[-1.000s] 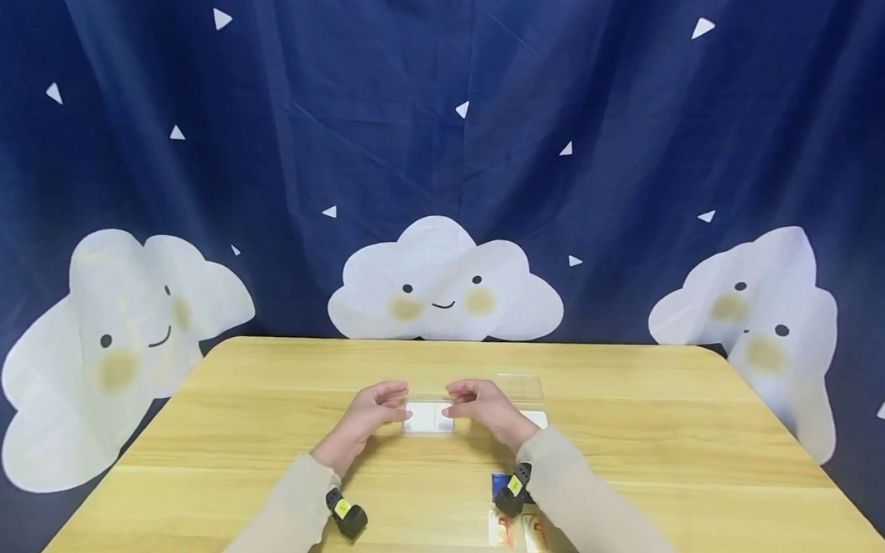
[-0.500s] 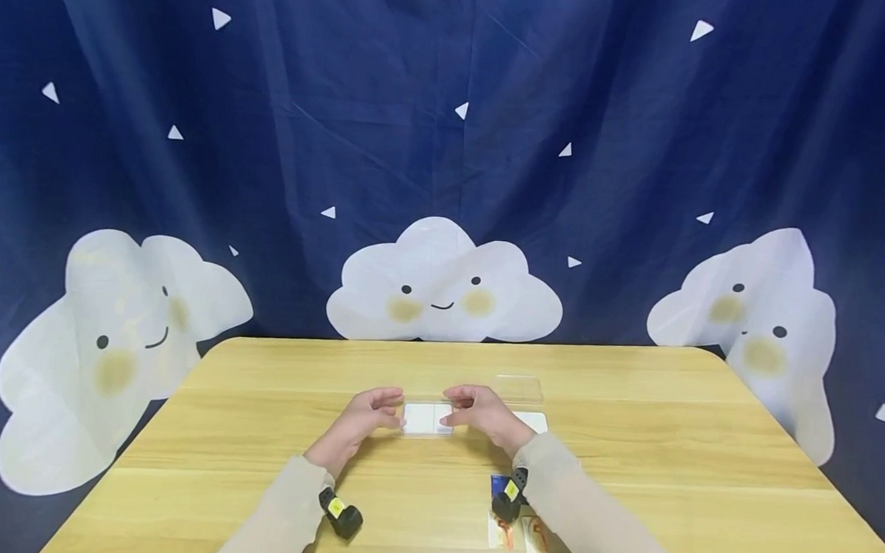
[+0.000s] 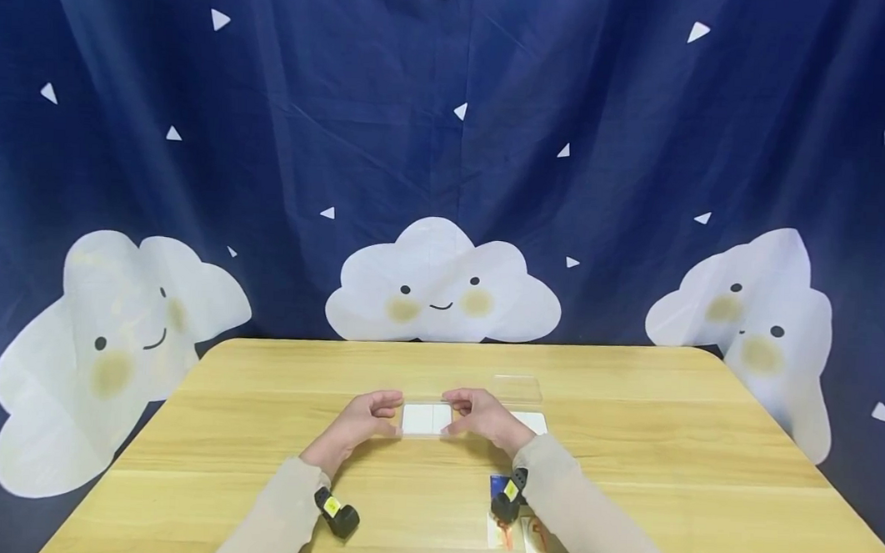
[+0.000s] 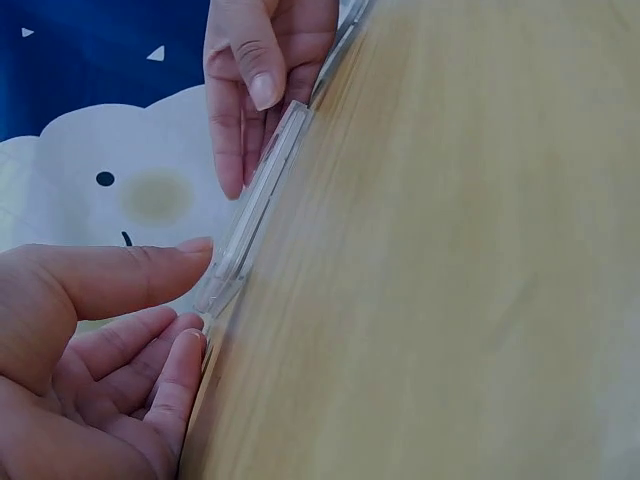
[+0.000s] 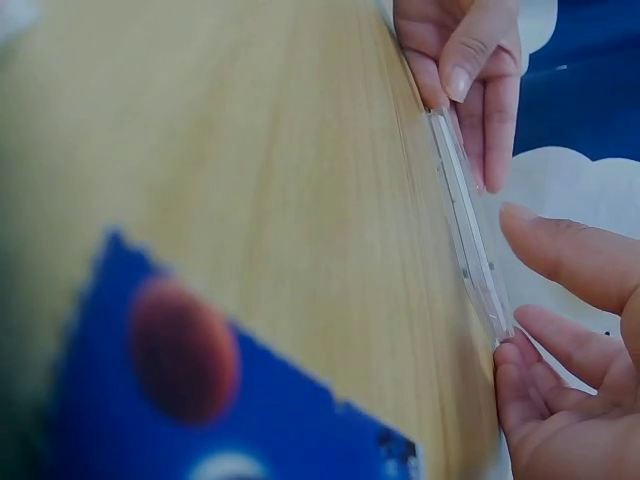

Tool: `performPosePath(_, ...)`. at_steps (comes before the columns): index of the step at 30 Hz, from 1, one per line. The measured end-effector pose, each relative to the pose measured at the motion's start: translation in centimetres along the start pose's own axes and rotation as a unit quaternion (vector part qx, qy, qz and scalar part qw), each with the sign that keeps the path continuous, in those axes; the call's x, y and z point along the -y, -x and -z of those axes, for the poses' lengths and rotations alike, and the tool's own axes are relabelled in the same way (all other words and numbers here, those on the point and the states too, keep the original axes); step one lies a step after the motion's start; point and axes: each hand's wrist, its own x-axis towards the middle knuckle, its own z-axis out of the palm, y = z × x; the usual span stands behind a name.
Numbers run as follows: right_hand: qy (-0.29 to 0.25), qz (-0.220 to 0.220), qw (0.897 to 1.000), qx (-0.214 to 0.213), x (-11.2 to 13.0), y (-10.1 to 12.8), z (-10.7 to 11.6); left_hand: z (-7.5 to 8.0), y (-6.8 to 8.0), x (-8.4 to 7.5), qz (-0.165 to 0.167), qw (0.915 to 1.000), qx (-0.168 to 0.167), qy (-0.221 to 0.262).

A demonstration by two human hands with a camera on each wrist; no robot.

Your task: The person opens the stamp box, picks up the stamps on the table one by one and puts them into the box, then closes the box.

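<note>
A flat clear plastic case (image 3: 426, 418) with white cards inside lies on the wooden table (image 3: 628, 453) at mid-table. My left hand (image 3: 386, 415) pinches its left end and my right hand (image 3: 459, 416) pinches its right end. The left wrist view shows the case's thin edge (image 4: 255, 215), with my left hand (image 4: 196, 292) placing its thumb above and its fingers at the end. In the right wrist view my right hand (image 5: 512, 290) has its fingers against the near end of the case (image 5: 468, 225), thumb just above it.
A second clear lid (image 3: 518, 387) lies beyond the right hand, and a white card (image 3: 534, 421) sits beside that hand. Small cards (image 3: 527, 533) and a blue card (image 3: 497, 483) lie under the right forearm near the front edge. A blue cloud curtain (image 3: 449, 143) hangs behind.
Both hands have come down and closed in on the ends of the clear case; a second ago their fingers hovered loosely above it.
</note>
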Motion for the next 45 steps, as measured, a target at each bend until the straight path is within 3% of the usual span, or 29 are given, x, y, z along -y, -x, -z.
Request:
performPosePath(7, 0.024, 0.001, 1.0, 0.002, -0.33, -0.2, -0.04, -0.23, -0.02, 0.27, -0.016, 0.9996, 0.004, -0.02)
performPosePath(25, 0.047, 0.036, 0.998, 0.038, -0.98, -0.38, 0.12, -0.69, -0.07, 0.37, -0.013, 0.9995, -0.01, -0.028)
performPosePath(45, 0.097, 0.047, 0.994, 0.035, -0.62, -0.42, 0.14, -1.01, -0.02, -0.14, -0.009, 0.9989, -0.019, -0.042)
